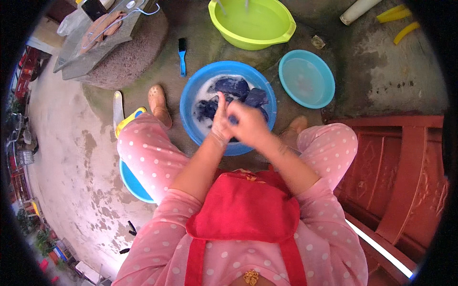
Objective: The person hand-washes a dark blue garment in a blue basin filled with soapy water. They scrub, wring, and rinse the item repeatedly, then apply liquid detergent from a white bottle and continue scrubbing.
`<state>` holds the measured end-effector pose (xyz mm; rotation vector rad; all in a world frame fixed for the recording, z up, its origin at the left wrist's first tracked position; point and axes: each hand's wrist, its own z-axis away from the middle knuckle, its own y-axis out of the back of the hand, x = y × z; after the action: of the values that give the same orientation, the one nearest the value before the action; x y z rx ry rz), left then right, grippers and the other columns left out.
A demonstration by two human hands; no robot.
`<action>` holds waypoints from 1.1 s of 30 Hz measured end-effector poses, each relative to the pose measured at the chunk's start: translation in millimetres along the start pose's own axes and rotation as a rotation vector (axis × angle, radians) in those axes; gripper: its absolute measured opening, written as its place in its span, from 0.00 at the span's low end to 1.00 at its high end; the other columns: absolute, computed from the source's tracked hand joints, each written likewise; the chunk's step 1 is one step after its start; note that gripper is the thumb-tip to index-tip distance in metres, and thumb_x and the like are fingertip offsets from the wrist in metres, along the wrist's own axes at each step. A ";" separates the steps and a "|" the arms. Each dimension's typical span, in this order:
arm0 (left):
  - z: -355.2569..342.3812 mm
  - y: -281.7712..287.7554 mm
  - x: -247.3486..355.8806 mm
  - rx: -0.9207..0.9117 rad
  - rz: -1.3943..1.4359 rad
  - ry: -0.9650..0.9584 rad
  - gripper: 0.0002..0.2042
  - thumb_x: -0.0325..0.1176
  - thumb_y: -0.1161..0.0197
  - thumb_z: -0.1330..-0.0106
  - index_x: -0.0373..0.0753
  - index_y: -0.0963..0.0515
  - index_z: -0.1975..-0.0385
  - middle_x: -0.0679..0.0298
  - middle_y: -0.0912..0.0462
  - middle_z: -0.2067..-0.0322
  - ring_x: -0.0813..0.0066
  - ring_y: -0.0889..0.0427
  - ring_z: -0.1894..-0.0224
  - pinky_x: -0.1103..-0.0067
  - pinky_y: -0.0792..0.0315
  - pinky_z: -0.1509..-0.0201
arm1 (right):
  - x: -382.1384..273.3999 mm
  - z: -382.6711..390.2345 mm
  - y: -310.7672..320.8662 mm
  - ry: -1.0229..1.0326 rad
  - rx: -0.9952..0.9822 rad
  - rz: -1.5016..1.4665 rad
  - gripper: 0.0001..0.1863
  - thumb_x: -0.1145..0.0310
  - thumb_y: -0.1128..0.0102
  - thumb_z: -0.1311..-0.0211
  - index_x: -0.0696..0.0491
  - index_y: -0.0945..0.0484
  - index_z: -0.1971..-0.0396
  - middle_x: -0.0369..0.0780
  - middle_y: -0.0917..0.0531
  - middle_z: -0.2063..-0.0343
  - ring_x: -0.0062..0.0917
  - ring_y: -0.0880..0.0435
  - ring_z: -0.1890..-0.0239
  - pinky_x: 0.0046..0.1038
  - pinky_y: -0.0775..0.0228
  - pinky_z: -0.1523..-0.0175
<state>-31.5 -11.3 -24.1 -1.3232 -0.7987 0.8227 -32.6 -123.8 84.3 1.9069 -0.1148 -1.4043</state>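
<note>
Left hand (220, 121) and right hand (249, 125) are pressed together over the near rim of the blue basin (191, 95), both closed on a fold of dark blue cloth (234, 88); motion blur hides the exact grip. The rest of the cloth lies in soapy water inside. Beyond, close by: small light-blue basin (324, 95), green basin (286, 35), blue brush (182, 57). Bare concrete opens leftward.

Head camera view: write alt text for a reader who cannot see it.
Both hands, left hand and right hand, meet over a blue basin of soapy water and dark blue laundry, a bit of the cloth between them. Beyond it on the concrete ground sit a green basin, a smaller light blue basin and a blue scrub brush.
</note>
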 end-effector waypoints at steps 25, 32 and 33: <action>-54.7 34.4 10.9 0.875 -0.196 -0.219 0.29 0.41 0.43 0.42 0.43 0.40 0.41 0.60 0.30 0.47 0.64 0.33 0.45 0.66 0.46 0.39 | 221.5 -46.0 -29.4 -0.775 0.415 0.016 0.19 0.53 0.47 0.41 0.56 0.26 0.68 0.51 0.21 0.72 0.46 0.22 0.65 0.40 0.33 0.61; -101.1 130.9 26.7 0.811 -1.930 0.228 0.37 0.31 0.33 0.47 0.49 0.46 0.38 0.48 0.30 0.50 0.49 0.28 0.52 0.64 0.34 0.48 | 273.5 -15.6 -91.3 -0.418 0.096 0.336 0.17 0.74 0.40 0.47 0.57 0.33 0.57 0.50 0.25 0.68 0.47 0.26 0.61 0.41 0.35 0.56; -106.4 141.7 29.2 0.786 -1.961 0.301 0.33 0.31 0.34 0.46 0.48 0.43 0.40 0.47 0.30 0.51 0.48 0.29 0.51 0.64 0.34 0.47 | 272.7 -16.4 -96.5 -0.486 0.090 0.346 0.19 0.77 0.40 0.48 0.58 0.33 0.56 0.50 0.26 0.66 0.47 0.28 0.60 0.41 0.36 0.55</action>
<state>67.4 -28.8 -173.1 0.3479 -0.9349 -0.6368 55.3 -177.4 -186.5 1.4842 -0.7160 -1.6034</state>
